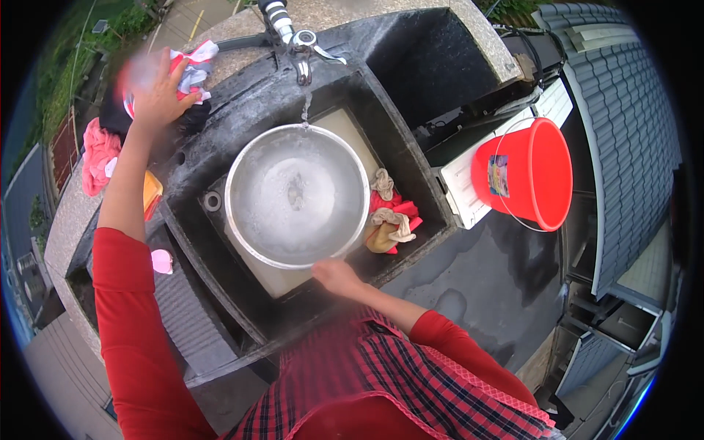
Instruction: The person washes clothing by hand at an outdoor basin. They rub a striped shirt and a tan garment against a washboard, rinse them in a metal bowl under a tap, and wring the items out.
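A round metal basin (297, 242) with water in it sits in the dark stone sink (404, 143). From the tap (303, 69) above, a thin stream runs into its far edge. My right hand (336, 276) is curled on the basin's near rim. At the upper left, my left hand (159, 91) lies over a bundle of red, white and grey cloth (195, 66), thumb and fingers spread; whether it grips the cloth is hidden. Wet red and beige cloths (391, 212) are heaped in the sink to the right of the basin.
A red bucket (511, 173) stands right of the sink on a white ledge (462, 206). Pink cloth (99, 157), a yellow-orange item (153, 192) and a pink soap-like piece (162, 261) lie at left. The ribbed washboard slab (192, 324) adjoins the sink; a second dark basin (434, 60) lies beyond.
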Demonstrator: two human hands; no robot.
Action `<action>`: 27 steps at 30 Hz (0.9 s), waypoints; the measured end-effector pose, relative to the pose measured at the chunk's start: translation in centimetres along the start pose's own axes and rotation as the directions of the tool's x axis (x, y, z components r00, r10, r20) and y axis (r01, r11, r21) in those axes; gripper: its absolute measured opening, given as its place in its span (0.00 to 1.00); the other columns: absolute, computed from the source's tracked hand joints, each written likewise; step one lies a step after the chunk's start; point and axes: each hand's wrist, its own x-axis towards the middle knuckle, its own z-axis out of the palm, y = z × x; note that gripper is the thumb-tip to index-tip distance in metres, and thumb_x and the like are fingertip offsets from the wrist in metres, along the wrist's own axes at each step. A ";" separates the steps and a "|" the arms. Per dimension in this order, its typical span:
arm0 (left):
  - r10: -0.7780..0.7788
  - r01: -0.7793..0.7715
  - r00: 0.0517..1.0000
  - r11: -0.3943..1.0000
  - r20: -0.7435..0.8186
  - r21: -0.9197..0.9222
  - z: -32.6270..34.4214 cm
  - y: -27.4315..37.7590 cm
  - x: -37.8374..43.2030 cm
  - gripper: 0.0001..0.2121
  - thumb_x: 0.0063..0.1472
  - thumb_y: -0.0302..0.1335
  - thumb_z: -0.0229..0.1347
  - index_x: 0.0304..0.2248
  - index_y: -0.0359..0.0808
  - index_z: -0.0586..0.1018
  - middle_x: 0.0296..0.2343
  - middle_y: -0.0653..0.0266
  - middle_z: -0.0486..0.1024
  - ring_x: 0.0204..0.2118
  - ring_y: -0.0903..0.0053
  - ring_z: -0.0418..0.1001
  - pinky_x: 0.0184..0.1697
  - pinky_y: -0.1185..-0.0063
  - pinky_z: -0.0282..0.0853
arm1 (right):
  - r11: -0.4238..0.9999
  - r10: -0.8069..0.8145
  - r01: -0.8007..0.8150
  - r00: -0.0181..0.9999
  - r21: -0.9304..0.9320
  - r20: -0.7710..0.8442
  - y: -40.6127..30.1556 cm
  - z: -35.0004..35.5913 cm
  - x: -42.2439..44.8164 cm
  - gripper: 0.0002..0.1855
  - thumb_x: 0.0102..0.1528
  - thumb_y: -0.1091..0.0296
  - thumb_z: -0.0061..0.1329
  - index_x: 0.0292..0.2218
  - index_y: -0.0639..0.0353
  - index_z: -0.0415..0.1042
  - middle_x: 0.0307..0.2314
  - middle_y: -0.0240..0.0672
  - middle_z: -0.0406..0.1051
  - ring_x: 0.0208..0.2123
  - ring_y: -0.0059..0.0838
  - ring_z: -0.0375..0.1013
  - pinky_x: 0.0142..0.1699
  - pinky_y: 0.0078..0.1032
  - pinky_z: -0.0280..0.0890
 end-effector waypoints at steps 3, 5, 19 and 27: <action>0.026 -0.027 1.000 0.993 -0.015 -0.112 -0.5 0.0 0.4 0.36 0.52 0.54 0.54 0.58 0.55 0.60 0.62 0.66 0.45 0.64 0.60 0.44 0.51 0.45 0.50 | 0.964 -0.179 0.233 0.925 0.127 -0.336 0.4 -3.0 -3.1 0.06 0.50 0.69 0.52 0.31 0.61 0.73 0.32 0.40 0.71 0.30 0.44 0.72 0.35 0.34 0.67; -0.018 -0.019 0.961 0.991 -0.277 -0.131 -0.1 -0.8 -1.1 0.34 0.52 0.51 0.55 0.58 0.56 0.60 0.62 0.67 0.46 0.63 0.60 0.45 0.53 0.45 0.46 | 0.981 -0.176 0.193 0.841 -0.019 -0.512 0.6 -6.7 -3.7 0.07 0.50 0.71 0.52 0.33 0.60 0.73 0.36 0.38 0.71 0.35 0.42 0.72 0.39 0.32 0.68; 0.228 -0.043 0.971 0.456 0.070 -0.889 -2.6 24.7 -26.7 0.16 0.48 0.25 0.61 0.39 0.35 0.78 0.51 0.50 0.62 0.56 0.54 0.56 0.56 0.62 0.54 | 0.591 0.225 -0.262 0.962 -0.763 -0.156 10.4 -16.3 1.6 0.20 0.38 0.52 0.61 0.31 0.55 0.77 0.31 0.34 0.74 0.40 0.38 0.70 0.42 0.39 0.64; 0.120 0.223 0.958 0.267 0.262 -0.937 -3.1 32.6 -33.1 0.07 0.51 0.26 0.57 0.32 0.36 0.79 0.32 0.54 0.76 0.40 0.56 0.72 0.41 0.67 0.67 | 0.999 -0.034 0.033 0.800 -0.013 -0.600 10.5 -18.8 5.8 0.05 0.52 0.73 0.50 0.27 0.65 0.70 0.23 0.45 0.71 0.27 0.43 0.72 0.34 0.33 0.65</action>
